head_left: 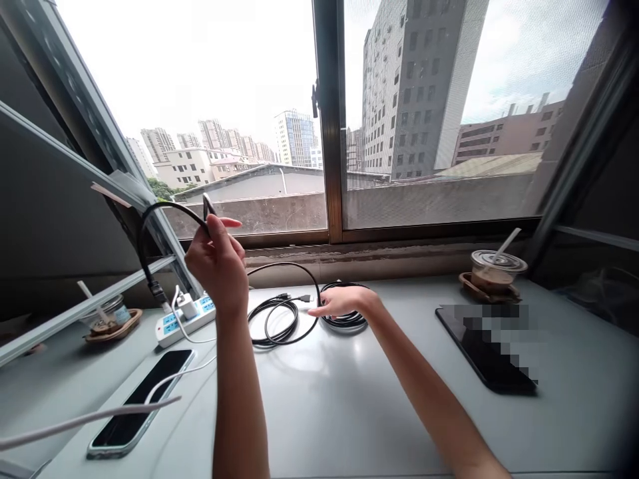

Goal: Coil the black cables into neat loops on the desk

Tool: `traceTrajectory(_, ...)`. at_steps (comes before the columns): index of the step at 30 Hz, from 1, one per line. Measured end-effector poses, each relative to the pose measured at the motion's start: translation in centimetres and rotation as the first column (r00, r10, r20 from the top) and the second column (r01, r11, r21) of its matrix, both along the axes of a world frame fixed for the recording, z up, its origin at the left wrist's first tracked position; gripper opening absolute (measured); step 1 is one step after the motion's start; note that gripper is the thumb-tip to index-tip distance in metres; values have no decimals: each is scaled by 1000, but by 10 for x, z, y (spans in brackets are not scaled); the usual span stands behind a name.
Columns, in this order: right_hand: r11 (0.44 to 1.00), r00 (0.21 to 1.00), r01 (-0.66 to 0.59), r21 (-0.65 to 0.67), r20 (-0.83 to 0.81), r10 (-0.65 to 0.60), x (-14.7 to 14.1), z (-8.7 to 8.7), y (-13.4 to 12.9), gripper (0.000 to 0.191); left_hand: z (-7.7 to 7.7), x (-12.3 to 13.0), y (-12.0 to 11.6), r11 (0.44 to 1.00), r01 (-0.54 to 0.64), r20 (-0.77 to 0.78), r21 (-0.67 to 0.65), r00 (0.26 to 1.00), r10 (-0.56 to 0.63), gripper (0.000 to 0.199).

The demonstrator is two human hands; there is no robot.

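My left hand (214, 256) is raised in front of the window, its fingers closed round a black cable (172, 203). One end of that cable arches left and hangs down to a dark plug (158, 293) beside the power strip. Low over the table, my right hand (344, 301) has its thumb stretched left, with a strand of black cable passing between thumb and fingers; its fingertips are partly hidden. Beneath it lies a coiled black cable (349, 324). Left of that, looser loops (272, 342) rest on the table, with a cable connector (302, 299) near them.
A white power strip (192, 320) with a white charger (187, 306) stands on the left. Nearer are a phone (144, 399) and white cord (90, 420). A black phone-like slab (479, 352) lies on the right. Drink cups (494, 273) (112, 311) sit in holders at both sides.
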State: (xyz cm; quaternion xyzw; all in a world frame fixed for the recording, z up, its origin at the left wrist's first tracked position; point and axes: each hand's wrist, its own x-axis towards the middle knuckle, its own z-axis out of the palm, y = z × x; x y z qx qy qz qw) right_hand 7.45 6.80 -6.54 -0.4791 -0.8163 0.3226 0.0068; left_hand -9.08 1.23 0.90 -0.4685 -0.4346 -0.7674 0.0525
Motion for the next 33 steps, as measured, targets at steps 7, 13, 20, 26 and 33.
traceTrajectory(7, 994, 853, -104, 41, -511, 110, -16, -9, 10, 27, 8, 7, -14, 982, 114, 82, 150, 988, -128, 32)
traceTrajectory(13, 986, 628, -39, 165, -763, 152, -5, 9, 5, 32, 16, 10, -24, 967, 105, 258, 233, 952, -165, 36)
traceTrajectory(20, 908, 382, 177, 381, -876, 293, 26, 41, -19, 47, 10, -7, -17, 974, 224, 174, 24, 959, -225, 40)
traceTrajectory(26, 889, 214, 372, 268, -956, 199, 51, 59, -42, 43, 8, -15, -15, 987, -94, 140, -129, 984, 112, 39)
traceTrajectory(33, 881, 180, 390, 269, -960, 213, 48, 62, -53, 35, 8, 8, -17, 995, 97, 115, -21, 989, -94, 52)
